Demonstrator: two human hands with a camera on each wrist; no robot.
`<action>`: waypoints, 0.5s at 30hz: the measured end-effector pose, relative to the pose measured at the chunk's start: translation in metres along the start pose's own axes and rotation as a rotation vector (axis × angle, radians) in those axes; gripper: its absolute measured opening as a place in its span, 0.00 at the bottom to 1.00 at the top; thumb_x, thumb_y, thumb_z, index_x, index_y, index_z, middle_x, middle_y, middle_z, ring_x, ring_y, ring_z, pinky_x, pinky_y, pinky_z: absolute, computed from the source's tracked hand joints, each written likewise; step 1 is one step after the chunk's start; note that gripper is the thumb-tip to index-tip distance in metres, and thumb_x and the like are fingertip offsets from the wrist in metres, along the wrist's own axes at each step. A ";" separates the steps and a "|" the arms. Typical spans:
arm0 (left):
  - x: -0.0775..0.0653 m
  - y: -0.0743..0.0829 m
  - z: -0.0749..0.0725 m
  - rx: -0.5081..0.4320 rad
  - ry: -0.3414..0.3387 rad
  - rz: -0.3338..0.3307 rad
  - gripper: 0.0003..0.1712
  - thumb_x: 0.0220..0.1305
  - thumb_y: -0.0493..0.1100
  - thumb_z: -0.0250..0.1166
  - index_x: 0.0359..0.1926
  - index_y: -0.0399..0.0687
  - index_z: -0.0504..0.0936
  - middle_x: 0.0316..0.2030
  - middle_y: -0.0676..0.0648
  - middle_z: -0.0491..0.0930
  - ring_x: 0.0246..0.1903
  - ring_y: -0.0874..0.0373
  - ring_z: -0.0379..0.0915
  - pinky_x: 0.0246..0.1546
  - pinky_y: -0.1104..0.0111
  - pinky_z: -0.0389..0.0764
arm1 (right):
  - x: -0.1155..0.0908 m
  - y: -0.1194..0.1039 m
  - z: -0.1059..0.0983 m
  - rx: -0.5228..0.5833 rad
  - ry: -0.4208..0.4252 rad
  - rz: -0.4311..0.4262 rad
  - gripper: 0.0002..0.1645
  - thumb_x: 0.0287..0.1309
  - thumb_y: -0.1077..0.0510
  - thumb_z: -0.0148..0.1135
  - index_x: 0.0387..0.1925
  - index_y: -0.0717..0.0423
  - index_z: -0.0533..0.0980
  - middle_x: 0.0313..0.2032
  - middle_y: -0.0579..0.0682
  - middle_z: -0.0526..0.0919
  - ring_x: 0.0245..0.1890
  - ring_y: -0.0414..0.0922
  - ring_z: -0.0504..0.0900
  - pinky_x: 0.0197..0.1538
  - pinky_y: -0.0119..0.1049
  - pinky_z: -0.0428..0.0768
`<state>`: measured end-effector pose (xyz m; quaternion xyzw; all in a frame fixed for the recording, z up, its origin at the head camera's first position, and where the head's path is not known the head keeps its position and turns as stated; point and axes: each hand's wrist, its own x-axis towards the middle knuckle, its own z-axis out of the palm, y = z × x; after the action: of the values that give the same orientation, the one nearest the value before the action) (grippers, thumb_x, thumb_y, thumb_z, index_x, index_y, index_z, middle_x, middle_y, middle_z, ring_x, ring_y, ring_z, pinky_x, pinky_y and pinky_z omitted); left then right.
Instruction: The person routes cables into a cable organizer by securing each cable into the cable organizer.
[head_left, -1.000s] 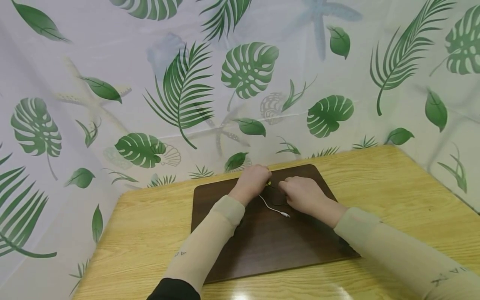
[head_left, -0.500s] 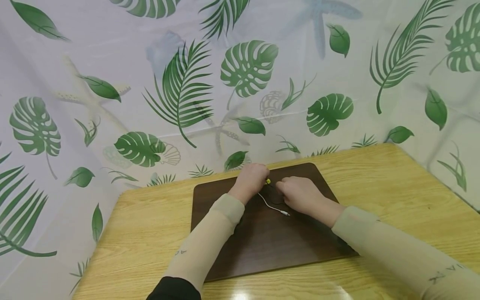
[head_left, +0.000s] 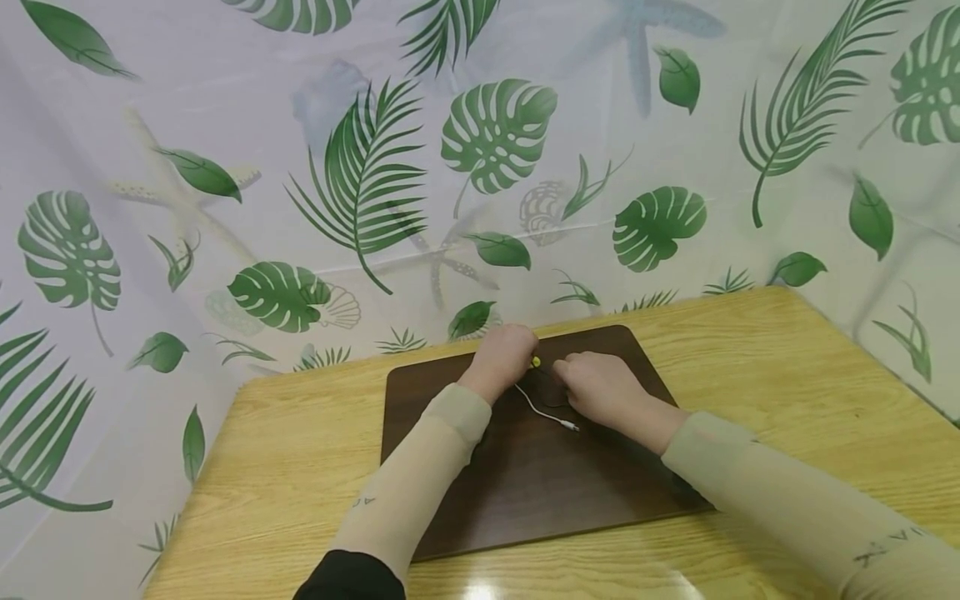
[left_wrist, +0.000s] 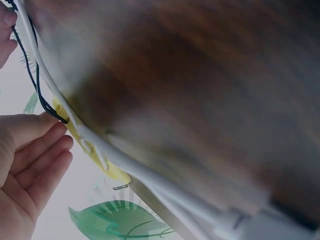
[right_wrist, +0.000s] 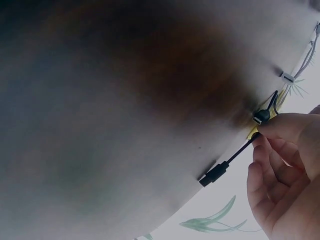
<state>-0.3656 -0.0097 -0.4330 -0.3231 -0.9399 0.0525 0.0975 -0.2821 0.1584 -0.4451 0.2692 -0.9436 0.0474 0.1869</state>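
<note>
My left hand point(head_left: 504, 358) pinches a yellow strip with holes point(left_wrist: 92, 145), perhaps a cable holder, between thumb and fingers. Black cable point(left_wrist: 42, 100) meets the strip right by the thumb tip, and a white cable point(left_wrist: 155, 180) runs along it. The white cable's plug point(head_left: 570, 426) hangs over the brown board. Just to the right, my right hand point(head_left: 603, 387) pinches the black cable point(right_wrist: 243, 146) between thumb and forefinger. Two black plugs show near it, one USB plug point(right_wrist: 214, 174) hanging free and another connector point(right_wrist: 261, 117) at the thumb tip. The fingers partly hide the strip.
Under both hands lies a dark brown board point(head_left: 555, 500) with rounded corners. It rests on a light wood-grain table point(head_left: 300, 467). A leaf-patterned cloth point(head_left: 495, 208) covers the wall behind the table's far edge.
My right hand has shifted slightly left, nearer to the left hand, and then stays almost still. A bit more of the yellow strip shows beside the left hand.
</note>
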 end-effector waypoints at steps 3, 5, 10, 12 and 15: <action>0.003 -0.001 0.001 -0.031 -0.021 -0.032 0.15 0.71 0.36 0.66 0.26 0.50 0.88 0.34 0.52 0.91 0.36 0.56 0.88 0.42 0.61 0.86 | 0.000 0.000 0.001 -0.003 0.001 -0.005 0.17 0.49 0.72 0.68 0.22 0.50 0.71 0.23 0.48 0.77 0.23 0.48 0.79 0.24 0.43 0.75; 0.004 -0.001 0.001 -0.057 -0.031 -0.045 0.14 0.69 0.36 0.67 0.25 0.50 0.88 0.34 0.51 0.91 0.36 0.56 0.87 0.42 0.61 0.86 | 0.000 0.000 0.001 -0.005 0.005 -0.009 0.18 0.48 0.72 0.68 0.22 0.50 0.70 0.22 0.48 0.77 0.23 0.48 0.79 0.24 0.43 0.75; 0.007 -0.004 -0.001 -0.142 -0.077 -0.078 0.12 0.68 0.37 0.69 0.25 0.49 0.88 0.31 0.52 0.89 0.31 0.58 0.83 0.38 0.64 0.84 | 0.001 -0.001 0.002 -0.011 0.004 -0.011 0.18 0.48 0.71 0.68 0.21 0.50 0.69 0.22 0.49 0.76 0.22 0.48 0.78 0.23 0.44 0.74; 0.014 -0.008 0.012 -0.172 -0.080 -0.093 0.13 0.68 0.41 0.71 0.23 0.50 0.87 0.27 0.54 0.87 0.28 0.59 0.81 0.36 0.64 0.84 | 0.001 -0.001 0.003 -0.012 -0.001 -0.007 0.18 0.49 0.71 0.68 0.21 0.50 0.69 0.22 0.49 0.76 0.22 0.48 0.78 0.23 0.44 0.74; 0.015 -0.008 0.012 -0.195 -0.096 -0.103 0.19 0.67 0.44 0.74 0.19 0.51 0.83 0.22 0.56 0.82 0.24 0.61 0.76 0.34 0.66 0.83 | 0.000 -0.001 0.003 -0.009 -0.011 0.001 0.18 0.49 0.71 0.69 0.21 0.50 0.70 0.22 0.49 0.77 0.21 0.48 0.77 0.23 0.43 0.74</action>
<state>-0.3842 -0.0070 -0.4413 -0.2795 -0.9594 -0.0288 0.0229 -0.2828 0.1569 -0.4477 0.2680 -0.9450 0.0420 0.1829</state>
